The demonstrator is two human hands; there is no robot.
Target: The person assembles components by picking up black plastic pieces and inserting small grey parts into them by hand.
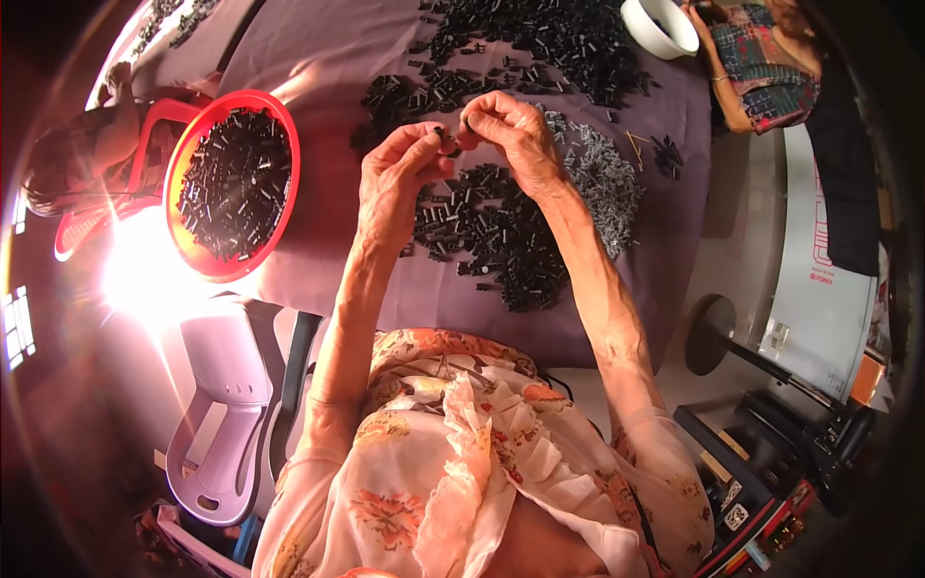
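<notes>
Above the cloth-covered table, my left hand (397, 183) pinches a small black plastic piece (440, 133) between thumb and fingertips. Close beside it, my right hand (515, 143) has its thumb and fingers pressed together on another small black piece, mostly covered by the fingertips. The fingertips of both hands almost meet; whether the pieces touch I cannot make out. Beneath the hands lies a pile of short black plastic pieces (491, 226). A heap of small grey pieces (605, 178) spreads to the right of it, past my right wrist.
A red basin (292, 183) full of black pieces stands at the left. More black pieces (540, 48) cover the far table. At the far right sit a white bowl (665, 43) and another person (766, 72). A lilac plastic chair (226, 356) is at the lower left.
</notes>
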